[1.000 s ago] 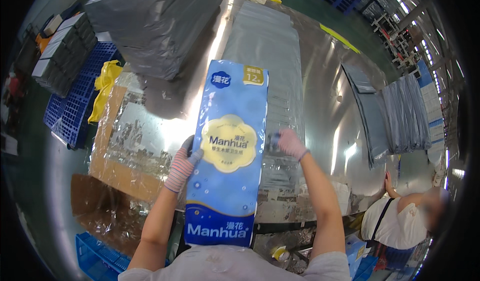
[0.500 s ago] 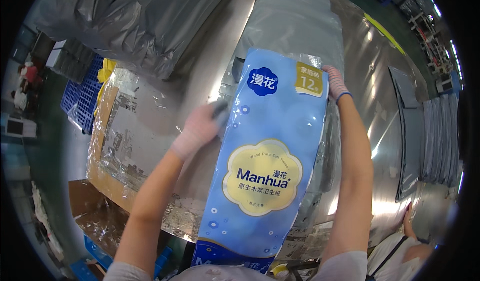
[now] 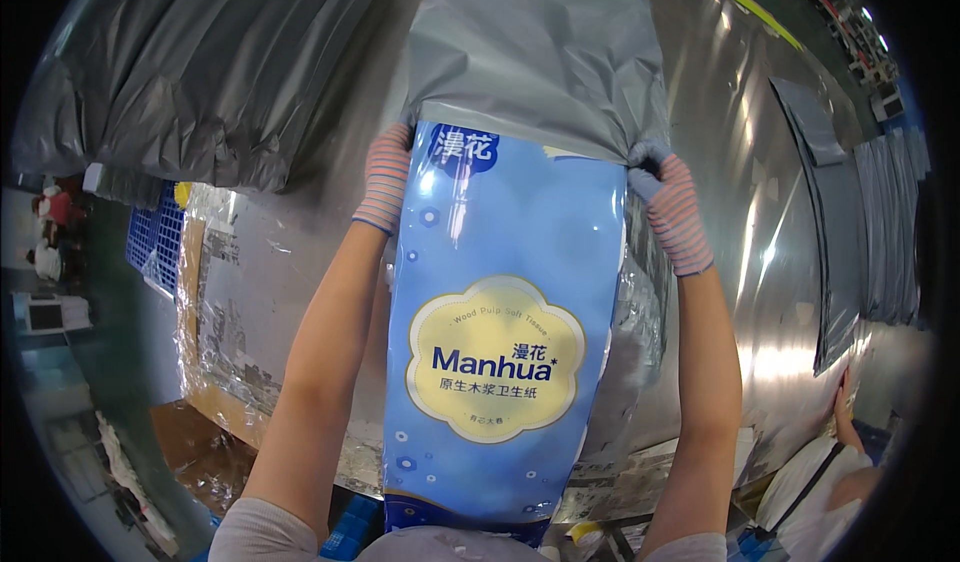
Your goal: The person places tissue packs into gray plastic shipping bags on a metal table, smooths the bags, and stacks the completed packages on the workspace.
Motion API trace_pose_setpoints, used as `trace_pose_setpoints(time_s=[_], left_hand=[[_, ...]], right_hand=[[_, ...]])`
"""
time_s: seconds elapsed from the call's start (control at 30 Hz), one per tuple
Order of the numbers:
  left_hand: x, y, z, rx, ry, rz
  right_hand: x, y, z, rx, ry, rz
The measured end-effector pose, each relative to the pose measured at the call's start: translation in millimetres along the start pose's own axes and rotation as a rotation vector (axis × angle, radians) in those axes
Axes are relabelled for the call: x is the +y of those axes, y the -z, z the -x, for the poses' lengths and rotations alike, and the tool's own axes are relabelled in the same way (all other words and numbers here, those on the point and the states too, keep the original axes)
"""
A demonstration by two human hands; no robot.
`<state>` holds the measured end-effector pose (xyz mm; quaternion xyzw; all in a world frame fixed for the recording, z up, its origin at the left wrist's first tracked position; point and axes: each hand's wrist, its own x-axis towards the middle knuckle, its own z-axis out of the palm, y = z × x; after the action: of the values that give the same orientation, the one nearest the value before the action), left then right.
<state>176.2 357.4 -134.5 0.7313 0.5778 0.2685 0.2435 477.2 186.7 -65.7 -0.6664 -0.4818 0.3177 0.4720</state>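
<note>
Table of bare metal spreads beneath everything we have in front of us, with a large heap of dark grey plastic on it at ten o'clock. At twelve o'clock we see a grey bag, creased and bulging, and running from its mouth down to six o'clock, against our body, lies the long blue pack, printed face up. Folded grey bags stand at three o'clock, and a co-worker in a white top is at four. The change lies at the pack's far end: half a second ago that end showed whole, with our left hand clear of it, and now the bag's edge is drawn across it. Our right hand, at two o'clock, has thumb and fingers curled in, pinching the corner of the bag's mouth. Our left hand, at half past ten, meets the opposite corner, but its fingertips are hidden, so we cannot tell how firmly it grips. The gold patch now barely peeks out and the dark blue emblem is clipped along its top. For the work in hand, we judge the covering only begun, most of the pack being outside.
</note>
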Motion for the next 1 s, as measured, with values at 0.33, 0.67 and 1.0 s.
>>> trace_pose_setpoints(time_s=[0.33,0.67,1.0], left_hand=[[9.2,32.8,20.6,-0.494,-0.052,-0.412],[4.1,152.7,313.4,-0.913,-0.133,-0.447],[59.0,139.8,224.1,-0.4,0.038,-0.049]], right_hand=[[15.6,-27.2,-2.1,-0.156,-0.227,0.77],[-30.5,-31.0,376.4,-0.921,-0.264,0.801],[-10.6,-32.4,171.5,-0.123,-0.36,0.768]])
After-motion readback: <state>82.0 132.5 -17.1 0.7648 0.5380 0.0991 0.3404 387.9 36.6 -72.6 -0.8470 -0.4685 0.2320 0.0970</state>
